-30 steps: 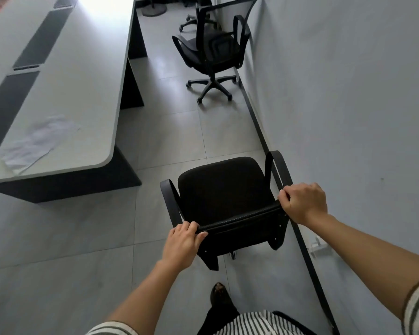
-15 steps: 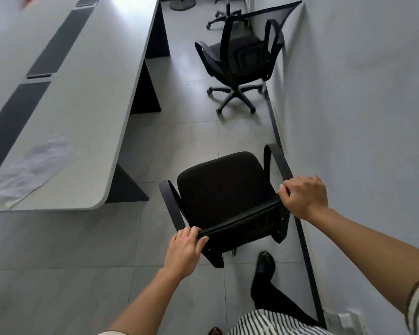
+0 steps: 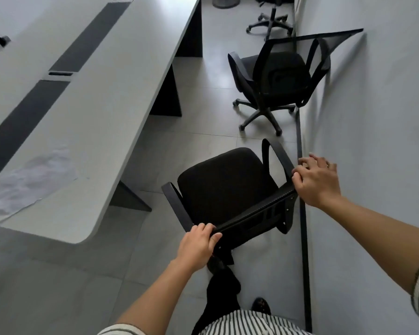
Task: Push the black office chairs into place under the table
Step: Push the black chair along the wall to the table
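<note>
Grey floor tiles (image 3: 82,274) run between the long grey table (image 3: 102,112) and the wall (image 3: 385,117). Left hand (image 3: 197,245) grips the near black chair (image 3: 225,189) backrest; right hand (image 3: 318,182), fingers spread, rests on its other end. A second black chair (image 3: 276,76) stands beyond, against the wall.

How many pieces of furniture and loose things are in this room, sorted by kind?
Black office chairs: 3, namely the chair being held, the mesh-backed chair by the wall, and one farther off with only its wheeled base showing
Tables: 1, the long grey table
Crumpled sheets of paper: 1, the paper on the table
Total: 5
</note>
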Tool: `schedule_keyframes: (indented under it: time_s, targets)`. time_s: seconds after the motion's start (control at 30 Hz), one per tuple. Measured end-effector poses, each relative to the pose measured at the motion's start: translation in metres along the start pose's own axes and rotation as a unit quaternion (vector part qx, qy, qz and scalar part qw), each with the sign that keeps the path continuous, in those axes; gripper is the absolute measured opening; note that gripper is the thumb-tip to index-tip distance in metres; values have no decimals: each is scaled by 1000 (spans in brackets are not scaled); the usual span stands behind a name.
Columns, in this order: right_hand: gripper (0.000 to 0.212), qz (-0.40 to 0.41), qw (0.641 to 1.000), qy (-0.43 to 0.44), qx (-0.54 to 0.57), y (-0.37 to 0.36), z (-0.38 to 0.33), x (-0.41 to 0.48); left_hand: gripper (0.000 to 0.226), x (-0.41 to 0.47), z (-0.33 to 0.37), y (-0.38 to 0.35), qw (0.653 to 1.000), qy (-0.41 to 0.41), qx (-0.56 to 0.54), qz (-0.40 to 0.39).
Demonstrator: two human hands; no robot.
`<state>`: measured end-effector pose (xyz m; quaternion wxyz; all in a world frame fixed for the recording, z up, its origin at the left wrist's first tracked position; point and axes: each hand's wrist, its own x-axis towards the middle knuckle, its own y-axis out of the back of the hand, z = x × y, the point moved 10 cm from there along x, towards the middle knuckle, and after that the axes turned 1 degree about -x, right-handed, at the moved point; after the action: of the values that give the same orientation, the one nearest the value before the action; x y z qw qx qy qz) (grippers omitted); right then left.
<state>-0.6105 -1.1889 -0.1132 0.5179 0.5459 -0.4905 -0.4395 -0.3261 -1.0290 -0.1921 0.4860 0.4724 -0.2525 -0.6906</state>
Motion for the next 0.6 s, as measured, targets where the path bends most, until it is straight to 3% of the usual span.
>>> schedule_keyframes:
  time_s: [0.23, 0.6]
  targets:
    - [41, -19, 987, -150, 52, -9, 17, 88, 39, 90, 2, 41, 997, -2, -51, -61]
    - [41, -54, 993, -76, 78, -9, 16, 232, 40, 181, 2, 63, 967, 117, -215, -72]
